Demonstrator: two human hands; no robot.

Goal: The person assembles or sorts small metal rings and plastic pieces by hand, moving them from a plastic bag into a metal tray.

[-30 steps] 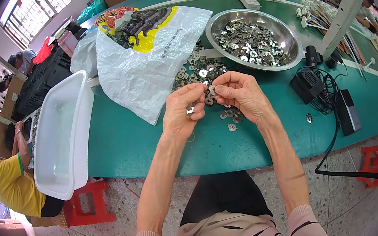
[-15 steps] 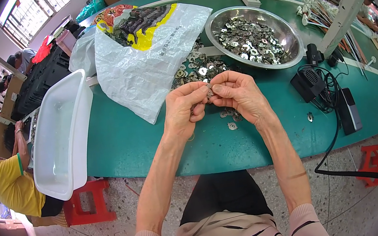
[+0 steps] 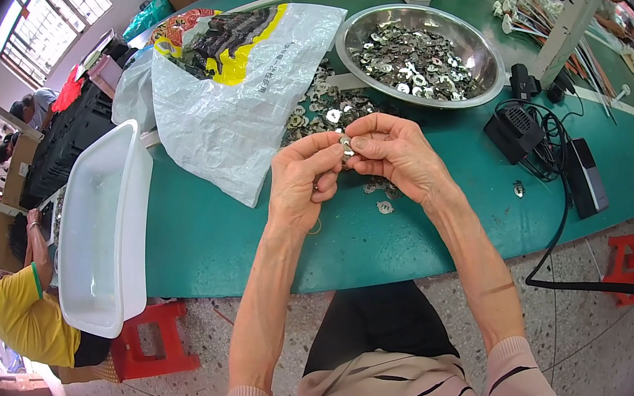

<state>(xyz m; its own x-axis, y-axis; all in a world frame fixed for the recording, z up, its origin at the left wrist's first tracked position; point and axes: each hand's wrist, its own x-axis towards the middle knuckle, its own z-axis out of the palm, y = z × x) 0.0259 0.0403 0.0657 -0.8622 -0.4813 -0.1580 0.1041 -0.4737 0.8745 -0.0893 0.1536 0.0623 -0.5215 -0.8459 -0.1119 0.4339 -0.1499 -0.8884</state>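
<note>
Between my fingertips, above the green table, is a small round metal piece point(image 3: 346, 146) with a shiny face. My left hand point(image 3: 302, 179) pinches its left side, its other fingers curled under. From the other side, the thumb and forefinger of my right hand point(image 3: 398, 159) grip the same piece. Just beyond my hands a loose pile of similar metal pieces point(image 3: 312, 116) lies on the table, partly covered by a white woven sack point(image 3: 238, 119). A large steel bowl point(image 3: 488, 63) full of such pieces stands behind and to the right. One loose metal piece point(image 3: 385, 207) lies near my right wrist.
At the left is a white plastic tub point(image 3: 104, 240), and beyond it a person in yellow point(image 3: 29, 318) sits. A black power adapter point(image 3: 584, 180) with tangled cable lies on the right. Red stools point(image 3: 154, 348) stand below the green table point(image 3: 210, 256).
The metal piece in my fingers now shows a bright ring-shaped face toward me. My hands have barely shifted, and the whole view has moved slightly.
</note>
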